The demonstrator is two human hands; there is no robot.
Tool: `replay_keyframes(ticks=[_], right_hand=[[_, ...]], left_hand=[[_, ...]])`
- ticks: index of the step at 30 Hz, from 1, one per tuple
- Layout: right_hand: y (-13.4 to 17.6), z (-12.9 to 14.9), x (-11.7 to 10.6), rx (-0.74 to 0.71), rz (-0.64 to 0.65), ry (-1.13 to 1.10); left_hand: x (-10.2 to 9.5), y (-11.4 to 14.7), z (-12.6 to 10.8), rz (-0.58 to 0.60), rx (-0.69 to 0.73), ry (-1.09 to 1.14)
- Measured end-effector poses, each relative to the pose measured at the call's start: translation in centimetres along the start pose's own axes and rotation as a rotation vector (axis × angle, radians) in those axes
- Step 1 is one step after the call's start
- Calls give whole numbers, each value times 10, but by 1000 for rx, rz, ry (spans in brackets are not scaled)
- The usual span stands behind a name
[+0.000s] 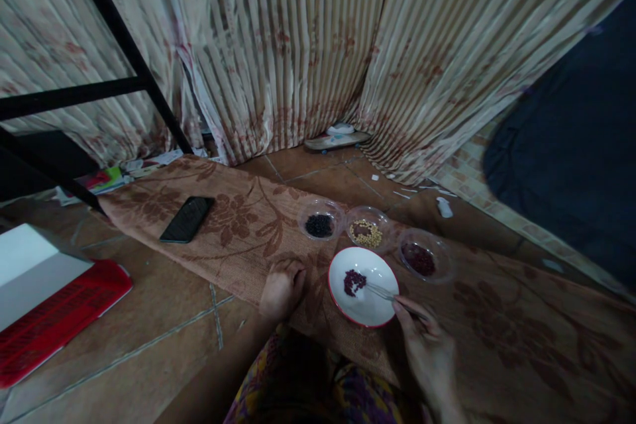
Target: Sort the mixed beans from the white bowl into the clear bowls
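Note:
My right hand [424,338] is closed around slim metal tweezers [381,291], whose tips reach into a white bowl [382,268] with a red rim. A small heap of dark red beans [354,282] lies inside, close to the tips. To the left of this bowl, my left hand [283,288] rests curled on the cloth, with nothing visible in it. Behind the white bowl stand three clear plastic bowls: one with black beans [318,226], one with yellow beans [366,234] and one with dark red beans [418,259].
A brown flower-patterned cloth [238,245] covers the low table. On its left lies a black phone [187,219]. A red and white box [54,305] sits on the tiled floor. Beyond the table are a skateboard [338,141], striped curtains [298,46] and a black metal frame [144,76].

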State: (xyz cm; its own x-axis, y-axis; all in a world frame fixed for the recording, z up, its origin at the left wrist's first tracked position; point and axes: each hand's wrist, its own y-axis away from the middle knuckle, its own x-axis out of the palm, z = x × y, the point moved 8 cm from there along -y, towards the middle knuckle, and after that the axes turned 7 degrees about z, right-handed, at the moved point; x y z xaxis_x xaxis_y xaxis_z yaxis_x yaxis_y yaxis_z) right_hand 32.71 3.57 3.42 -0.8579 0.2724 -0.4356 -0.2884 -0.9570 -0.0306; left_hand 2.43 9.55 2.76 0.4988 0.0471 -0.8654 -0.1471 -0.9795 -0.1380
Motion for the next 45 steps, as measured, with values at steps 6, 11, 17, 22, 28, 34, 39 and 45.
replay_keyframes(ticks=[6, 11, 17, 22, 28, 34, 39, 45], right_hand=[[0, 6, -1, 33, -19, -1], [1, 4, -1, 19, -43, -4], [2, 4, -12, 34, -123, -82], [-16, 25, -64, -108, -397, -115], [-42, 10, -94, -146, -439, -44], [-21, 16, -71, -83, -381, -81], [-9, 26, -36, -9, -140, -60], [-1, 28, -33, -16, -127, 69]], left_hand=[[-1, 0, 0, 0, -6, 3], [-1, 0, -1, 3, 3, 11], [-2, 0, 0, -18, 12, -9], [-2, -1, 0, -40, 36, -21], [-3, -2, 1, -51, 44, -20], [-2, -1, 1, -54, 39, -16], [-2, -1, 0, -54, 44, -15], [2, -1, 3, -30, 21, -27]])
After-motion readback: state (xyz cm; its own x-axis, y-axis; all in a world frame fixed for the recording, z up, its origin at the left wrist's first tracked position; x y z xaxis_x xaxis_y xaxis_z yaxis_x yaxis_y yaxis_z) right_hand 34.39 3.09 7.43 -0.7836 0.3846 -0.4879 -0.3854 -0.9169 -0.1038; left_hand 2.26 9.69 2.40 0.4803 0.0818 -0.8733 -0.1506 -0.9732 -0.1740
